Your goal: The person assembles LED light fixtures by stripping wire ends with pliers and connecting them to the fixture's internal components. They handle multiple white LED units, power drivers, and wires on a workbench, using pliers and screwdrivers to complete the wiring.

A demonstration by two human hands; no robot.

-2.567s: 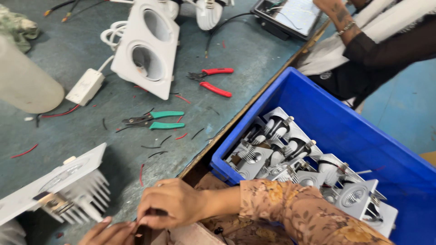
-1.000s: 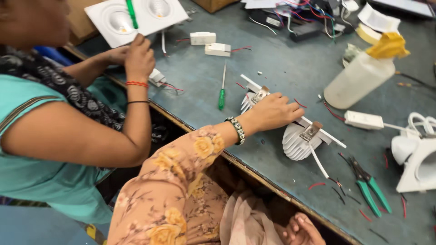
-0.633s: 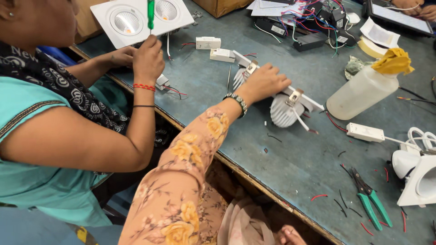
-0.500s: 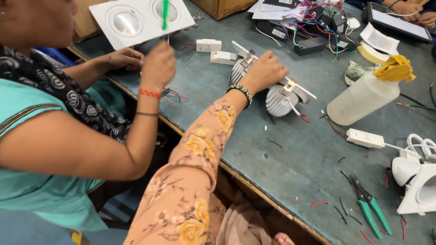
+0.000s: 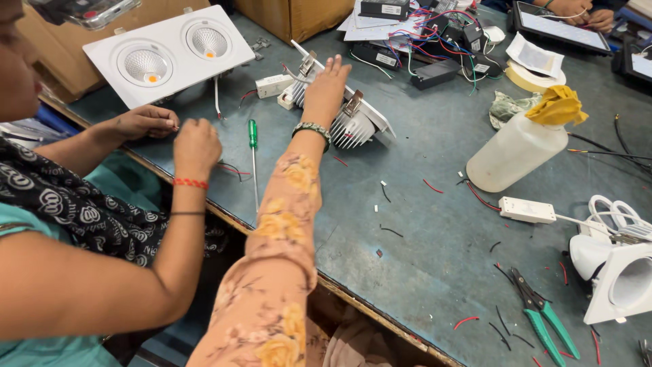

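My left hand (image 5: 324,87), with a beaded bracelet at the wrist and a floral orange sleeve, lies flat with straight fingers on an upside-down twin downlight (image 5: 346,115) that has silver finned heat sinks and spring clips. It grips nothing. My right hand is out of view. A co-worker sits at the left; that person's two hands (image 5: 197,143) rest at the table edge near thin wires. A green-handled screwdriver (image 5: 252,136) lies between the co-worker's hands and my arm. A white twin downlight (image 5: 170,54) lies face up beyond them.
A plastic bottle (image 5: 513,153) capped with a yellow rag stands at the right. Near it lie a white driver box (image 5: 526,209), green pliers (image 5: 543,323) and a white lamp housing (image 5: 621,285). Black drivers and tangled wires (image 5: 441,47) crowd the far side. Wire scraps litter the table.
My left hand has slid the finned downlight away across the table and now lies flat on it. The co-worker has put the screwdriver down on the table.
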